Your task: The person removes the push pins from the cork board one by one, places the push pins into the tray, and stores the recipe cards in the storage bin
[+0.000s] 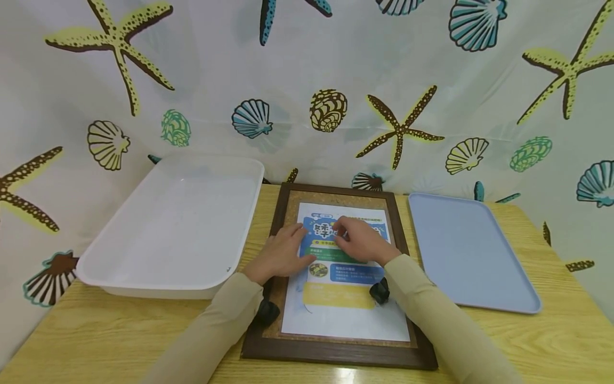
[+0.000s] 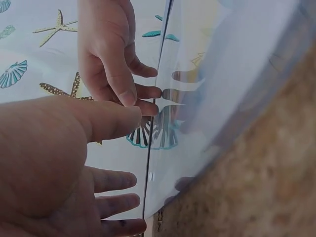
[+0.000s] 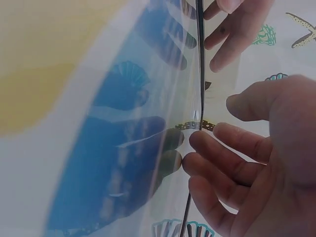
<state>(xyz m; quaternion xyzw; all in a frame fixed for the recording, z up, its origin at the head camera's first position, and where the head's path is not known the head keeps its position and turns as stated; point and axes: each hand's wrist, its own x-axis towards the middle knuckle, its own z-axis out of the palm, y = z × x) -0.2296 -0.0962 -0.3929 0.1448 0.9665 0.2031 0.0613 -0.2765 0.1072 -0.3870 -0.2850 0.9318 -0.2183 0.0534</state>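
Left hand (image 1: 284,253), fingers spread, and right hand (image 1: 363,240), loosely curled, hold nothing, perhaps touching the printed sheet (image 1: 342,272): white with blue, green and yellow blocks, on the dark-framed corkboard (image 1: 336,354) near the desk's (image 1: 120,325) far edge, between white basin (image 1: 177,218) and blue tray (image 1: 472,253).

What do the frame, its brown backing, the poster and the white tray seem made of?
Frame: probably dark-finished wood, judging by its brown bars; could be plastic.
Backing: likely cork, given its speckled, grainy tan surface.
Poster: glossy, perhaps laminated paper or paper under clear plastic; it mirrors the fingers in the wrist views.
White tray: probably plastic, from its smooth, rounded rim.
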